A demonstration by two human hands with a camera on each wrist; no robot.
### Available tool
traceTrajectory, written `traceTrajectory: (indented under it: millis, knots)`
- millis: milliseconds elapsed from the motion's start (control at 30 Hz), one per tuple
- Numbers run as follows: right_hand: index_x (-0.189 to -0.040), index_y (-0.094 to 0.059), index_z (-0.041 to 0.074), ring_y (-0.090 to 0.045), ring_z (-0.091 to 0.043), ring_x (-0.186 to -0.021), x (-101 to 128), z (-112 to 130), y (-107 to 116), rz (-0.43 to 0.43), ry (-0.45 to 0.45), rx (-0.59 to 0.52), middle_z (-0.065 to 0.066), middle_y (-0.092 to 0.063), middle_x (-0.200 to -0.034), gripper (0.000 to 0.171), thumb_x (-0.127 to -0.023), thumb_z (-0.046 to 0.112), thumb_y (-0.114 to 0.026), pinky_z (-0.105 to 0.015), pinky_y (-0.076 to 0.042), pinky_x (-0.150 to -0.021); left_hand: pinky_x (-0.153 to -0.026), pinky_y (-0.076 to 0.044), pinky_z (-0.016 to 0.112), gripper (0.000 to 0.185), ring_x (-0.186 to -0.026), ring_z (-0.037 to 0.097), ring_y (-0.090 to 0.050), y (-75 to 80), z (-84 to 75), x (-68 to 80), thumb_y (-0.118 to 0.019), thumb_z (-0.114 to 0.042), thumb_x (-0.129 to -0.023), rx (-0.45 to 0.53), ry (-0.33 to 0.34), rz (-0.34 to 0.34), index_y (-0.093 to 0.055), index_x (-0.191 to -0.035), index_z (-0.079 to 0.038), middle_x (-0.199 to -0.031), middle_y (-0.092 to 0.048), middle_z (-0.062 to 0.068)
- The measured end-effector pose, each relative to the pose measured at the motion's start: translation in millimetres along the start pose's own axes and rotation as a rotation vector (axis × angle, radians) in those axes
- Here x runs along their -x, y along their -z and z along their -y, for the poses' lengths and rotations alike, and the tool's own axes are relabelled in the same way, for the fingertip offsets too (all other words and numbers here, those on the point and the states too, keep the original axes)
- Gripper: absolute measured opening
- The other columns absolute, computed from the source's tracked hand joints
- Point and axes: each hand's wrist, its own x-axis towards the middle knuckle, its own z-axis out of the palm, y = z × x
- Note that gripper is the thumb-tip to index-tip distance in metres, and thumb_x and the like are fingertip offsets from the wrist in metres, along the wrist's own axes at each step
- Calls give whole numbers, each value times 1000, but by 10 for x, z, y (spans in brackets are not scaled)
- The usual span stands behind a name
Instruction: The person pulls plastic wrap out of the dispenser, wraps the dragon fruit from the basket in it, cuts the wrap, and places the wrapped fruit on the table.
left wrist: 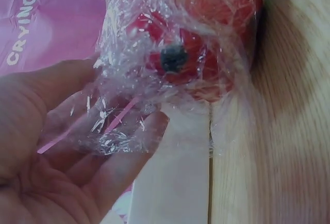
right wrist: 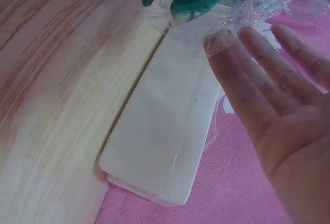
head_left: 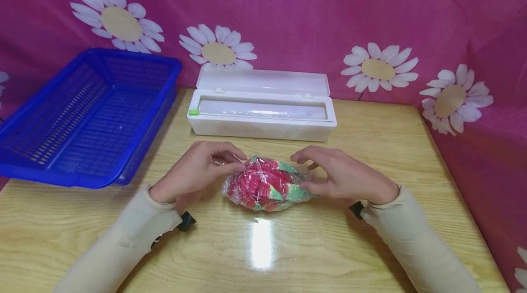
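Observation:
A dragon fruit (head_left: 263,185), red with green-tipped scales, lies on the table loosely wrapped in clear cling film. At its left end my left hand (head_left: 201,167) has thumb and fingers spread about the loose film (left wrist: 116,116); in the left wrist view the film overlaps the fingers, with the fruit's dark stem spot showing through it. My right hand (head_left: 341,172) is at the green-tipped right end, thumb close by the wrap. Its outstretched fingers (right wrist: 234,74) reach the edge of the film in the right wrist view.
Behind the fruit stands a white cling film box (head_left: 261,128), lid raised, with a roll (head_left: 263,109) inside and a green slider (head_left: 194,112) at its left. A blue plastic basket (head_left: 123,165) sits at the left. A pink flowered cloth (head_left: 288,18) hangs behind the wooden table (head_left: 391,146).

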Motion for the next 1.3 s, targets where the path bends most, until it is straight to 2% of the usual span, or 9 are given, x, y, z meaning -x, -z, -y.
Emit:
traceTrajectory:
  millis: [100,300,433,633,733,900,967,1133,1300]
  knots:
    - [-139,-58,10,-72,-16,-113,-2,-12,-5,15,12,12,-4,-67,-137,54,-90,26,-77,-38,-61,-97,-86,-59,31,20,-95,10,-74,-1,15,-8,-78,-23,-93,0,2,9,-76,-111,-18,-101,-80,-3]
    - [-142,-59,13,-64,-16,-127,-1,-35,-9,55,32,55,1,-65,-140,55,-91,29,-75,-43,-55,-108,-105,-55,45,34,-123,20,-68,-6,57,-22,-73,-31,-97,-13,47,85,-70,-128,-19,-128,-74,0]
    - [-153,-48,11,-57,-21,-139,-8,-46,-25,112,38,49,-3,-57,-153,63,-96,29,-69,-47,-50,-115,-113,-50,50,39,-133,24,-63,-12,69,-19,-66,-33,-101,-46,61,141,-64,-138,-20,-139,-68,2]
    - [-157,-42,17,-59,-17,-134,-2,-61,-40,175,20,-1,-2,-54,-155,62,-101,30,-63,-48,-51,-114,-107,-53,49,34,-125,21,-67,-18,74,-12,-61,-30,-104,-71,43,173,-63,-138,-26,-137,-70,1]
    - [-158,-42,17,-63,-10,-121,6,-61,-39,188,16,-13,-2,-57,-152,61,-102,32,-62,-45,-54,-109,-104,-55,48,31,-125,21,-67,-16,67,-12,-62,-29,-104,-78,11,161,-63,-135,-25,-134,-71,1]
    - [-159,-38,15,-66,-5,-91,18,-36,-26,181,32,-7,-4,-66,-140,62,-104,31,-62,-37,-60,-92,-100,-58,46,21,-124,22,-69,-11,35,-1,-64,-26,-103,-45,-31,136,-61,-123,-23,-130,-72,0]
    - [-156,-41,16,-68,-6,-92,20,-16,-21,168,37,-5,-3,-70,-133,59,-103,29,-64,-36,-61,-89,-98,-59,43,16,-120,21,-71,-8,22,8,-64,-24,-103,-47,-51,142,-62,-119,-22,-128,-72,-1]
    - [-147,-49,15,-72,-12,-112,21,31,-26,131,41,27,-3,-72,-132,51,-100,24,-68,-39,-60,-99,-92,-62,35,9,-105,16,-76,0,13,24,-60,-18,-105,-81,-113,171,-65,-113,-16,-126,-73,4]
    - [-145,-53,10,-70,-6,-105,32,63,-42,102,61,89,-3,-72,-130,49,-100,22,-67,-36,-61,-96,-91,-62,31,8,-108,17,-75,10,13,46,-60,-16,-104,-116,-152,175,-65,-110,-13,-131,-73,9]
